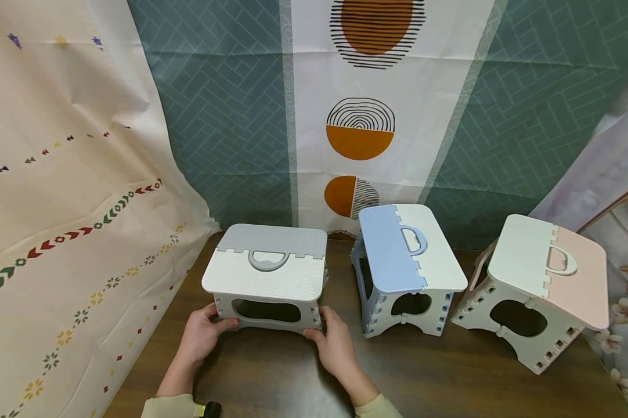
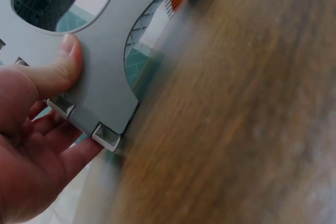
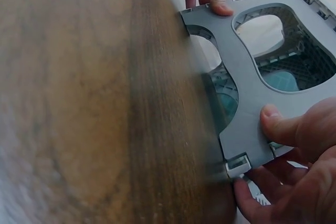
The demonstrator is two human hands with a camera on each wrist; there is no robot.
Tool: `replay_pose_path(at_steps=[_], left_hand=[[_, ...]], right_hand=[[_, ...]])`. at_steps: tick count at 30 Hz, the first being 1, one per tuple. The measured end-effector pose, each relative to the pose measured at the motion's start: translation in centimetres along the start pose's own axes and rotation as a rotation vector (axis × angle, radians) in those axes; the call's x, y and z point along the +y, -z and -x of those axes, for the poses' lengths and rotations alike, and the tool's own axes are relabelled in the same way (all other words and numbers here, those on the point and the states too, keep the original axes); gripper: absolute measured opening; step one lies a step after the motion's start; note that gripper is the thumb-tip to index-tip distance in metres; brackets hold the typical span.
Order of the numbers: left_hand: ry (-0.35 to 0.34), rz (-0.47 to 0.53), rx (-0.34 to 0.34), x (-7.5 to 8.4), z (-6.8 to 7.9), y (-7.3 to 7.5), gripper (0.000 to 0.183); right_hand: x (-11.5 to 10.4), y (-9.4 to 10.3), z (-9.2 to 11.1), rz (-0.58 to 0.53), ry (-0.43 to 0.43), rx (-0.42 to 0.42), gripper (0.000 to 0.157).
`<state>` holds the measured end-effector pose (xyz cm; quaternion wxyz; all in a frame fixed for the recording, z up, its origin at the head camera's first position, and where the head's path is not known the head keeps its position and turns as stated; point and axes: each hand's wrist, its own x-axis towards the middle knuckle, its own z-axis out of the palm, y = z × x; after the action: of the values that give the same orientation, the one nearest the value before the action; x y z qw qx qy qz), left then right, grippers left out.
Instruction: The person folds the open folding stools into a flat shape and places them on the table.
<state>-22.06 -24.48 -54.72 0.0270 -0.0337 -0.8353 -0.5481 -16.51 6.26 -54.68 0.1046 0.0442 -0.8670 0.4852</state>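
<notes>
A grey and white folding step stool (image 1: 267,283) stands unfolded on the wooden table, its grey carry handle lying flat in the top. My left hand (image 1: 203,337) grips the lower left corner of its front leg panel; in the left wrist view the thumb (image 2: 65,64) lies on the panel's face and the fingers curl behind its edge. My right hand (image 1: 335,341) holds the lower right corner the same way. The right wrist view shows that thumb (image 3: 283,124) on the grey panel (image 3: 244,77), below the large oval opening, with fingers behind the side edge.
To the right stands a blue and white folding stool (image 1: 408,249), also unfolded. Farther right is a pink and white one (image 1: 549,273), turned at an angle. A patterned curtain (image 1: 230,116) hangs behind the wooden table (image 1: 262,377), and a cream cloth (image 1: 74,232) drapes along the left.
</notes>
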Motion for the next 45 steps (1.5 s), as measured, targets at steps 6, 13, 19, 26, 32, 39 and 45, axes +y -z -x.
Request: replay_pose_path(at_steps=[6,13,19,26,32,39,45], left_hand=[[0.002,0.003,-0.003,0.04,0.02,-0.03,0.041],[0.005,0.003,-0.006,0.08,0.01,-0.03,0.039],[-0.007,-0.047,-0.002,0.05,-0.04,-0.04,0.035],[-0.018,-0.043,0.001,0.00,-0.04,-0.07,0.031],[-0.025,-0.041,0.005,-0.15,-0.06,-0.10,0.032],[-0.020,-0.062,0.015,-0.22,-0.07,-0.13,0.037],[-0.021,-0.077,0.021,-0.14,-0.18,-0.01,0.037]], right_hand=[[-0.05,0.13,-0.10,0.015,-0.024,-0.009,0.039],[-0.01,0.14,-0.10,0.024,-0.005,0.000,0.038],[0.02,0.20,-0.14,0.035,0.010,0.006,0.036],[0.16,0.25,-0.20,0.007,0.014,0.007,0.036],[0.30,0.35,-0.28,0.006,0.007,0.001,0.036],[0.26,0.45,-0.32,-0.019,-0.017,-0.007,0.040],[0.44,0.31,-0.38,-0.029,0.000,0.001,0.043]])
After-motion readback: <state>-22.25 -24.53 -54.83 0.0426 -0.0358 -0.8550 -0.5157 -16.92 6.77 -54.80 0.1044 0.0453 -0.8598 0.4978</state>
